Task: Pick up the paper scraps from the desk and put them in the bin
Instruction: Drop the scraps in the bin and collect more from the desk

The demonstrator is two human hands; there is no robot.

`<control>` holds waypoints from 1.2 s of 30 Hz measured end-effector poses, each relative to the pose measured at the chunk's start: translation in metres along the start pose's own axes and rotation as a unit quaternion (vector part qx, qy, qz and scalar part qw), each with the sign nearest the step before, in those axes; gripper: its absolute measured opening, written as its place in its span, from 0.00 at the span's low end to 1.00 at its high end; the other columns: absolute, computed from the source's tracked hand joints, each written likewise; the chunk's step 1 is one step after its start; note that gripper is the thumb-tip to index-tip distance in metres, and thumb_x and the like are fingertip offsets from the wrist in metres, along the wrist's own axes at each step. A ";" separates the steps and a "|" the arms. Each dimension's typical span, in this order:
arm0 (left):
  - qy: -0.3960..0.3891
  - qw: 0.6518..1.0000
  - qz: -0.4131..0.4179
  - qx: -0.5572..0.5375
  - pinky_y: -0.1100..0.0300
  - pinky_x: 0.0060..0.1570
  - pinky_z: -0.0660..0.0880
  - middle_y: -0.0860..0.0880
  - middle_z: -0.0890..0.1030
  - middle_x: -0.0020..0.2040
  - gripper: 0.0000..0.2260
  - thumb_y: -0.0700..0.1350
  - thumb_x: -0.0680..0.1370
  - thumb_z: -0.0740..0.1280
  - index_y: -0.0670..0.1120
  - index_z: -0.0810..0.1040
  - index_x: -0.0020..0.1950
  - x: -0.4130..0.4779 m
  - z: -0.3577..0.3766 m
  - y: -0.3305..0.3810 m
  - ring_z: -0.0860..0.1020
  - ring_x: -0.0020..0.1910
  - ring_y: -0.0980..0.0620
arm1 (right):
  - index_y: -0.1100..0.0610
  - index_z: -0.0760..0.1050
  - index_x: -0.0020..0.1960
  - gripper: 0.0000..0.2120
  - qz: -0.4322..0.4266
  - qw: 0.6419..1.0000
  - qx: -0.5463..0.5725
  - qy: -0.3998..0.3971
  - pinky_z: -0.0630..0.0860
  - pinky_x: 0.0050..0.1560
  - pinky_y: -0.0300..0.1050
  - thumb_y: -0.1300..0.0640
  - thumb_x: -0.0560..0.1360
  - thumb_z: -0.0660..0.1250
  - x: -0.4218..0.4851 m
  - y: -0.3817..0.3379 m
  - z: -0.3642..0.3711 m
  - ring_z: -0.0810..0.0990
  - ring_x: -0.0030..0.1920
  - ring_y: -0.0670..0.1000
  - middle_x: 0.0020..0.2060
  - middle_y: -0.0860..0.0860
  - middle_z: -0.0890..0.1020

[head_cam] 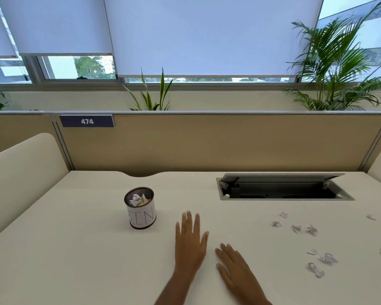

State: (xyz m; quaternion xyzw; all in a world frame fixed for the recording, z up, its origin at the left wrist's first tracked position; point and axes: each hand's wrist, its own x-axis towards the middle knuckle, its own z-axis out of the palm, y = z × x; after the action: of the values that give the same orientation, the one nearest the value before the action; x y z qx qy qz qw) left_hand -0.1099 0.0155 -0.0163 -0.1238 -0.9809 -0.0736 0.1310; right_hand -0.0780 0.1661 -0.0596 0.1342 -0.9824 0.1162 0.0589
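A small mesh bin (pixel 141 213) with a white label reading "BIN" stands on the cream desk (pixel 75 249), left of centre, with crumpled paper inside. Several white paper scraps (pixel 311 230) lie scattered on the right of the desk, more of them nearer the front edge, such as one scrap (pixel 327 258). My left hand (pixel 190 241) lies flat with straight fingers, just right of the bin. Beside it, my right hand (pixel 233 267) also lies flat and holds nothing. Both hands are well left of the scraps.
An open cable hatch (pixel 282 188) with a raised lid is set into the desk at the back right. A beige partition (pixel 207 142) with the number plate 474 closes the back; padded side panels stand left and right. Plants rise behind the partition.
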 end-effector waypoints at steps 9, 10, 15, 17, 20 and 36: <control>-0.025 1.000 -0.002 -0.003 0.59 0.73 0.36 0.46 0.87 0.44 0.40 0.52 0.81 0.33 0.44 0.87 0.44 -0.025 0.033 0.067 0.86 0.44 0.50 | 0.59 0.68 0.66 0.16 0.079 0.986 0.142 0.049 0.59 0.66 0.33 0.64 0.78 0.57 -0.009 0.060 -0.035 0.68 0.67 0.46 0.66 0.52 0.72; -0.048 0.999 -0.001 -0.017 0.60 0.73 0.42 0.46 0.87 0.44 0.39 0.52 0.81 0.34 0.44 0.87 0.44 -0.023 0.034 0.073 0.86 0.43 0.51 | 0.60 0.69 0.65 0.16 0.095 0.984 0.137 0.062 0.60 0.67 0.35 0.65 0.78 0.57 -0.008 0.073 -0.041 0.69 0.67 0.47 0.66 0.54 0.73; -0.093 0.989 -0.015 -0.118 0.67 0.43 0.80 0.47 0.87 0.43 0.20 0.59 0.71 0.68 0.43 0.86 0.46 -0.006 0.029 0.103 0.84 0.46 0.59 | 0.62 0.66 0.67 0.19 0.139 0.984 0.084 0.074 0.60 0.71 0.41 0.68 0.77 0.54 0.016 0.126 -0.060 0.65 0.71 0.52 0.71 0.57 0.66; -0.085 0.979 -0.040 -0.182 0.66 0.61 0.72 0.44 0.76 0.65 0.26 0.54 0.75 0.65 0.39 0.71 0.67 0.005 0.035 0.108 0.74 0.64 0.58 | 0.59 0.62 0.70 0.20 0.141 0.987 0.063 0.050 0.56 0.73 0.40 0.66 0.79 0.52 0.026 0.139 -0.062 0.60 0.73 0.51 0.74 0.56 0.61; -0.080 0.966 -0.073 -0.233 0.63 0.67 0.63 0.50 0.66 0.72 0.22 0.49 0.82 0.52 0.47 0.56 0.75 0.017 0.038 0.119 0.65 0.70 0.57 | 0.56 0.61 0.71 0.20 0.143 0.989 0.046 -0.013 0.59 0.72 0.44 0.65 0.80 0.52 0.037 0.149 -0.062 0.61 0.73 0.53 0.74 0.55 0.60; -0.108 0.317 -0.456 -0.824 0.59 0.25 0.79 0.41 0.71 0.40 0.15 0.41 0.82 0.53 0.36 0.73 0.41 0.057 0.018 0.152 0.72 0.34 0.46 | 0.55 0.78 0.55 0.11 0.045 0.966 0.254 -0.023 0.72 0.52 0.39 0.62 0.73 0.67 0.048 0.129 -0.091 0.77 0.53 0.50 0.56 0.53 0.80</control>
State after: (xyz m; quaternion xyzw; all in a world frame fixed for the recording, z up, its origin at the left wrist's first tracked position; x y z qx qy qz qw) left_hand -0.1273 0.1769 -0.0011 0.2926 -0.3210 -0.8784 -0.1997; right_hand -0.1518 0.2969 0.0084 0.1034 -0.9267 0.3612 -0.0053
